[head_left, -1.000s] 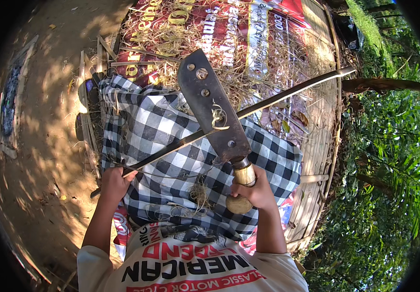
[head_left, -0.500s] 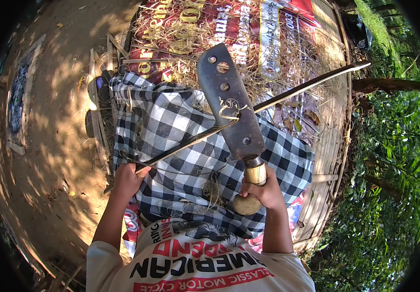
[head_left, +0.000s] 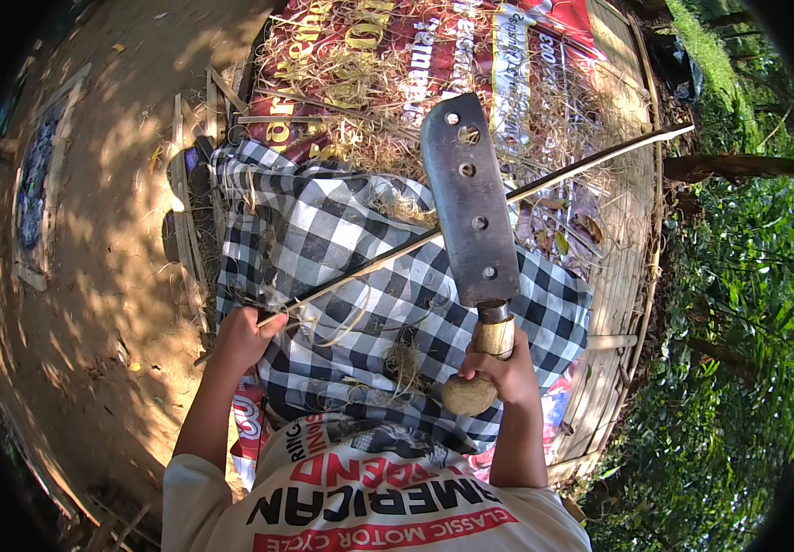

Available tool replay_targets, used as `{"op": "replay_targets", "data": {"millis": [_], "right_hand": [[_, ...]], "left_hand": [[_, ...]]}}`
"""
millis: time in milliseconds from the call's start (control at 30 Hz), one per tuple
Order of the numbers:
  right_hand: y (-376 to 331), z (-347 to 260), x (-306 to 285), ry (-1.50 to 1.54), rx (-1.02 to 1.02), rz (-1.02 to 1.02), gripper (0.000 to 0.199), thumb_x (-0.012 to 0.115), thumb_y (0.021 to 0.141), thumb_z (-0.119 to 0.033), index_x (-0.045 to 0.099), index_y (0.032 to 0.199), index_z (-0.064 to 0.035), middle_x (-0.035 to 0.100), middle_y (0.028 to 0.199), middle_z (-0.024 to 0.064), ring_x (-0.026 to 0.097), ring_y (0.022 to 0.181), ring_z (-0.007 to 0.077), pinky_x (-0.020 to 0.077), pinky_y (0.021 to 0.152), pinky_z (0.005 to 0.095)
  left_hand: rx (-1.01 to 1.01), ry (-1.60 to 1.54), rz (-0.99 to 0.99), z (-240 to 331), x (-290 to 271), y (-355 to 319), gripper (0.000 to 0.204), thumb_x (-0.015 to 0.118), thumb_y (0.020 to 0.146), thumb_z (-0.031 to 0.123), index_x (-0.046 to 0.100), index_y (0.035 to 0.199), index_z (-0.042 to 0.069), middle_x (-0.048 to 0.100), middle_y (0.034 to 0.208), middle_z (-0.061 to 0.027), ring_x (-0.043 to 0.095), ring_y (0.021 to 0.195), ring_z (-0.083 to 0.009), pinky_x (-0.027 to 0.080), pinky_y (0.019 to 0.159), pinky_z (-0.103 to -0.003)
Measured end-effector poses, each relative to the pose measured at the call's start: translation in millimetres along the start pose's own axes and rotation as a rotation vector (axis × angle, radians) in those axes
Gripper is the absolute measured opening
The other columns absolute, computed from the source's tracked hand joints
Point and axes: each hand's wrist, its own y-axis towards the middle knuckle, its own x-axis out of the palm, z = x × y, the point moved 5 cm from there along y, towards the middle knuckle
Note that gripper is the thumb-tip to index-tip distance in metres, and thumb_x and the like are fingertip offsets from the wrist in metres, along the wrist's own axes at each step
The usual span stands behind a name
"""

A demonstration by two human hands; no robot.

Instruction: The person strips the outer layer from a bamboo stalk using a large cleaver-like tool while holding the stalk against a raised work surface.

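Cleaver [head_left: 469, 198] in right hand [head_left: 504, 373], apparently touching stick [head_left: 544, 184].

Upper body: white short-sleeved cotton T-shirt [head_left: 360, 501], sleeves ending above the elbows, with black and red block lettering across the chest. Lower body: black-and-white checked woven cloth [head_left: 360, 267], lying between the left hand [head_left: 248, 336] and right hand [head_left: 505, 373]. Forearms bare.

A black-and-white checked cloth [head_left: 360, 304] covers the person's lap. Across it runs a long thin bamboo strip [head_left: 470, 221], its near end gripped in the left hand [head_left: 248, 336] at the cloth's left edge. The right hand [head_left: 505, 375] closes on the wooden handle of a broad cleaver [head_left: 469, 198], blade raised above the cloth and crossing over the strip. Beyond the cloth lies a red banner [head_left: 397, 55] strewn with dry shavings.
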Motion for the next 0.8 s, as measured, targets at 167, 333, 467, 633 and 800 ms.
{"op": "replay_targets", "data": {"millis": [167,333,467,633,800], "right_hand": [[7.3,-28.7,-28.6,-0.019,-0.148,0.108,0.021,0.062,0.069,0.009,0.053,0.087,0.0031,0.059,0.068,0.0105,0.060,0.056,0.0187,0.0522,0.057,0.0325],[18.9,-40.0,-33.5,-0.032,-0.164,0.145,0.019,0.064,0.071,0.005,0.053,0.086,0.0027,0.060,0.069,0.0105,0.059,0.056,0.0175,0.0524,0.057,0.0322],[15.3,-4.8,6.9,-0.089,0.028,-0.041,0.018,0.065,0.072,0.006,0.054,0.086,0.0012,0.059,0.069,0.0069,0.059,0.058,0.0141,0.0497,0.056,0.0297],[3.7,30.2,65.2,-0.263,0.138,-0.331,0.027,0.071,0.072,0.003,0.059,0.096,0.0024,0.061,0.072,0.0044,0.059,0.060,0.0112,0.0483,0.057,0.0272],[2.4,28.2,53.7,-0.074,0.129,-0.270,0.026,0.066,0.071,0.009,0.057,0.095,0.0041,0.062,0.072,0.0057,0.060,0.063,0.0137,0.0486,0.059,0.0272]], "left_hand": [[-0.071,-0.085,-0.197,-3.1,-10.1,13.2,0.058,0.066,0.082,0.052,0.065,0.079,-0.006,0.058,0.065,-0.0264,0.060,0.063,-0.0414,0.046,0.057,-0.042],[-0.175,0.064,-0.183,-10.0,-10.1,14.8,0.048,0.068,0.082,0.046,0.068,0.091,-0.001,0.060,0.071,-0.0247,0.063,0.071,-0.0368,0.047,0.063,-0.041],[-0.178,0.110,-0.120,10.0,-19.6,8.1,0.073,0.065,0.079,0.061,0.062,0.076,-0.012,0.059,0.073,-0.0330,0.063,0.077,-0.0454,0.049,0.066,-0.046],[-0.096,0.007,-0.093,1.3,-6.2,2.1,0.067,0.062,0.082,0.059,0.066,0.082,-0.007,0.060,0.077,-0.0322,0.060,0.080,-0.0482,0.048,0.068,-0.050],[-0.064,-0.065,0.081,13.7,-5.9,-9.2,0.058,0.064,0.082,0.055,0.067,0.079,-0.003,0.059,0.068,-0.0282,0.060,0.069,-0.0468,0.048,0.060,-0.047]]}}
